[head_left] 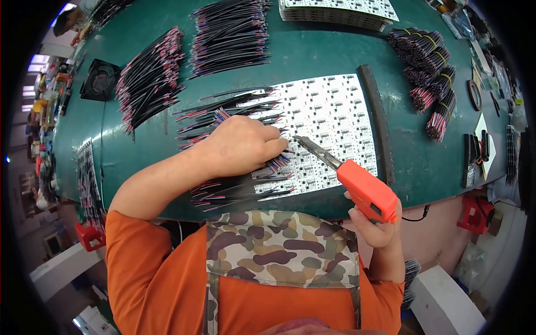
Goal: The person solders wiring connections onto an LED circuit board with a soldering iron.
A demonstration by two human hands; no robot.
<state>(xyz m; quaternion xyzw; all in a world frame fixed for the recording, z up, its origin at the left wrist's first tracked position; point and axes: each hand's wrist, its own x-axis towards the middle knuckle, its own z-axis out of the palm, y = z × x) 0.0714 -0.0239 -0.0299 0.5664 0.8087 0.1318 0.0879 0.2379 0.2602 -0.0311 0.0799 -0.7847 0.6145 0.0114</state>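
A white panel of small printed circuit boards [335, 120] lies on the green bench in front of me. Black wires with red and blue ends are laid across its left side. My left hand [245, 146] is closed over a bundle of wires [278, 163], its thumb and forefinger pinched at the panel. Whatever sits between those fingertips is too small to make out. My right hand [375, 230] grips a red soldering gun [365, 191] by its body. The dark metal tip points left, over the panel and just right of my left fingertips.
A dark bar [378, 123] borders the panel's right side. Piles of black wires [229, 39] lie at the back, with banded wire bundles [427, 61] at the back right. Stacked panels [335, 17] stand at the far edge. A small black fan [100, 80] sits at the left.
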